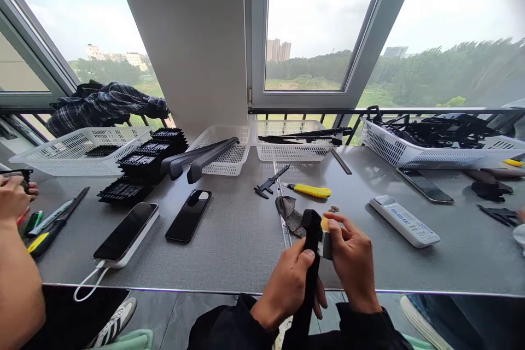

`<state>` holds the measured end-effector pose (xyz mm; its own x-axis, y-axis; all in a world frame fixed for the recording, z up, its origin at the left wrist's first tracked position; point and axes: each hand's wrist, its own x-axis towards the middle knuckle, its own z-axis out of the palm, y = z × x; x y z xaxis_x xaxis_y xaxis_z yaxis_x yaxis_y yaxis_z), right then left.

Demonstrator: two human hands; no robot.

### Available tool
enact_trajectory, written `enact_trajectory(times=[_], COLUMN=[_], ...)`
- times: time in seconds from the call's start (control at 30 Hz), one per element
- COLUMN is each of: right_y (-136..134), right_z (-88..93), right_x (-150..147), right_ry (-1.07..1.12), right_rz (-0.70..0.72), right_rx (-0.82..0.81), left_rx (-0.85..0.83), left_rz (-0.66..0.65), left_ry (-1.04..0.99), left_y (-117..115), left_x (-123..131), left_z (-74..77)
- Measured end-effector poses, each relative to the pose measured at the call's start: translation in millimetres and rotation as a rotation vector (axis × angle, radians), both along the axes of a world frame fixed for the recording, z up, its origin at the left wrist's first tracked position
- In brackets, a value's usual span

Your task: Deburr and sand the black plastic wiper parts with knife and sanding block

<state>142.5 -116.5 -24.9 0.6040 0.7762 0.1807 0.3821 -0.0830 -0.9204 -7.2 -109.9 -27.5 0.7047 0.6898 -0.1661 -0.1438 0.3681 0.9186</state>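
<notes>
My left hand (pixel 289 284) is wrapped round a long black plastic bar (pixel 312 262), which is tilted with its thicker end up. At the right side of that end my right hand (pixel 353 260) is closed, pinching a small grey-and-yellow piece (pixel 325 246) against the bar. The fingers partly cover this piece, so its kind is unclear. Just beyond the hands lie a dark grey cloth (pixel 292 216), a steel ruler (pixel 282 208), a black caliper (pixel 271 181) and a yellow utility knife (pixel 309 191).
White plastic baskets (pixel 289 152) with black parts line the window side. Stacked black parts (pixel 151 156) and grey bars (pixel 211 159) stand at left. Phones (pixel 188 216) and a white device (pixel 404 221) lie on the table (pixel 229 262). A co-worker's arm (pixel 18 262) is at far left.
</notes>
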Motion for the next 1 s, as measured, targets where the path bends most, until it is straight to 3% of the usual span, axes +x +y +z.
enact_trajectory(times=[0.13, 0.27, 0.6, 0.9, 1.0], right_y=[-1, -1, -4, -2, 0], right_z=[1.1, 7.6, 23.9, 19.7, 18.7], right_x=[8, 7, -5, -32, -32], right_ry=[-0.033, 0.042, 0.221, 0.135, 0.199], right_rz=[-0.171, -0.266, -0.045, 0.046, 0.055], right_rx=[0.026, 0.085, 0.056, 0.046, 0.028], left_rx=[0.007, 0.033, 0.119, 0.232, 0.313], left_rz=[-0.122, -0.135, 0.077, 0.298, 0.299], left_ry=[0.044, 0.102, 0.148, 0.149, 0.216], left_y=[0, -5, -5, -5, -3], left_x=[-5, -2, 6, 3, 0], left_z=[-2.6, -0.8, 3.2, 3.4, 4.7])
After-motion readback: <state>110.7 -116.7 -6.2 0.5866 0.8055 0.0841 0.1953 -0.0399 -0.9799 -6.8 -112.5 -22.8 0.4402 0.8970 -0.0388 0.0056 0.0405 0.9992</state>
